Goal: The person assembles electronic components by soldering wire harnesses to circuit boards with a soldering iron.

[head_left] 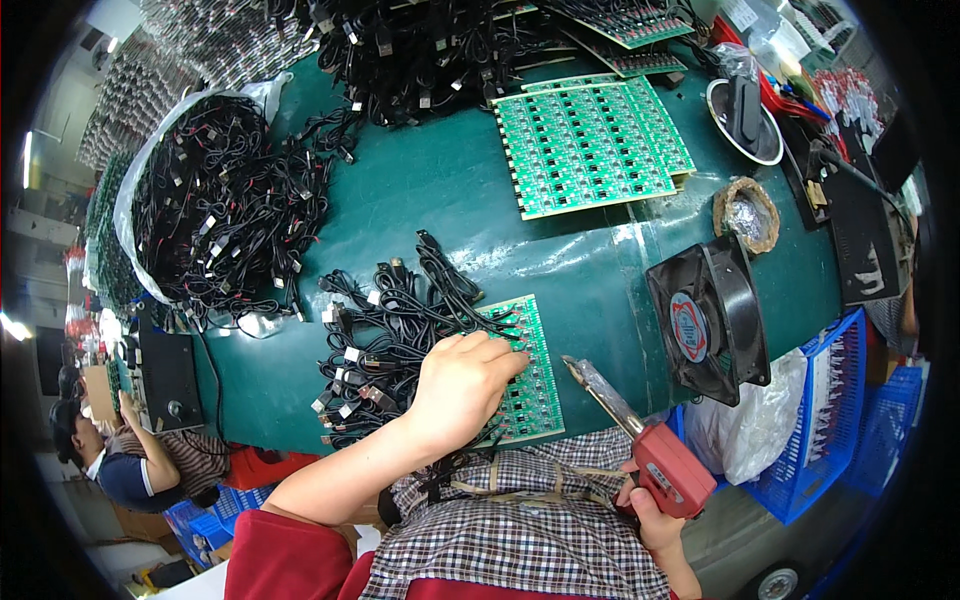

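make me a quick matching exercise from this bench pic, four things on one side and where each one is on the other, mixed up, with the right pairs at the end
Things
1. red-bodied tool
2. black fan
3. cable heap edged with whitish plastic
4. single green board

Places
A. partly covered by the left grip
B. on the left side of the green table
C. held in the right grip
D. resting on the right side of the table

Pairs: 1-C, 2-D, 3-B, 4-A

Circuit board (pixel 541 375) partly hidden behind left hand (pixel 465 385).
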Demonstrator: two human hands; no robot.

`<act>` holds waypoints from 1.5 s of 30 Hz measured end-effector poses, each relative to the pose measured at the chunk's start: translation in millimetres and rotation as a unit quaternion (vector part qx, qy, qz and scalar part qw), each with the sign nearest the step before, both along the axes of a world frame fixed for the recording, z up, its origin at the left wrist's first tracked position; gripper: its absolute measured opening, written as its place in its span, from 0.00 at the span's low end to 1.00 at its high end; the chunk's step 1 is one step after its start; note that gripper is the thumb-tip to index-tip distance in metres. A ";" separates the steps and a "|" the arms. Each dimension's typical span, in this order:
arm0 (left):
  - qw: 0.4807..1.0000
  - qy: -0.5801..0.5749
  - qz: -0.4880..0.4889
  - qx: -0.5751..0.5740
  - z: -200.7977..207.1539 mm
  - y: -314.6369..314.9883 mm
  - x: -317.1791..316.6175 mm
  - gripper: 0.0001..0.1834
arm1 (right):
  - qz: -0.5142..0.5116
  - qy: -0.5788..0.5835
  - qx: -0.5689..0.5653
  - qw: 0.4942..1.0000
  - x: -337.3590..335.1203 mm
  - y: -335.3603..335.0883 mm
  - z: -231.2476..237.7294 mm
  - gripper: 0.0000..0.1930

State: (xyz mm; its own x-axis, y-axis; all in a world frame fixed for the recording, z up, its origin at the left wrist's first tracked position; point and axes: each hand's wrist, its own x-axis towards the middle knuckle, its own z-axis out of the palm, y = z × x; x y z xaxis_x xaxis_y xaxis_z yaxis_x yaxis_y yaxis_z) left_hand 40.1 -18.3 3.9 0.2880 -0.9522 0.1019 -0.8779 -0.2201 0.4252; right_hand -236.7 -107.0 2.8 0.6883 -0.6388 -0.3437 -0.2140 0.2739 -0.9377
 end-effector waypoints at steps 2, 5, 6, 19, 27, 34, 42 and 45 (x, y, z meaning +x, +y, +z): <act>0.999 0.015 -0.003 -0.040 -0.9 0.5 1.2 0.09 | 0.001 0.004 0.003 1.000 -2.2 1.8 -0.6 0.23; 0.999 -0.005 -0.034 -0.011 1.0 -1.6 5.1 0.10 | -0.001 0.003 0.017 1.000 1.0 2.7 2.0 0.22; 0.998 -0.018 -0.063 -0.002 -0.2 -2.5 8.6 0.10 | -0.007 -0.004 0.026 1.000 2.7 2.7 3.2 0.22; 0.984 0.010 -0.178 0.012 -4.3 -3.5 25.8 0.12 | -0.009 -0.004 0.012 1.000 -2.5 6.3 -0.3 0.23; 0.974 -0.036 -0.224 0.008 -2.1 -0.6 28.5 0.18 | 0.039 0.005 0.013 0.999 -4.9 5.4 -7.1 0.21; 0.969 -0.008 -0.247 -0.009 -5.0 -2.5 29.8 0.18 | 0.042 0.013 0.023 0.999 1.8 4.5 -5.6 0.16; 0.968 -0.012 -0.251 -0.004 -3.4 -3.2 29.8 0.18 | 0.038 0.017 0.004 0.999 8.1 3.7 -6.7 0.12; 0.968 -0.007 -0.252 -0.002 -3.3 -2.9 30.3 0.18 | 0.051 0.016 -0.012 0.998 6.0 3.2 -10.4 0.12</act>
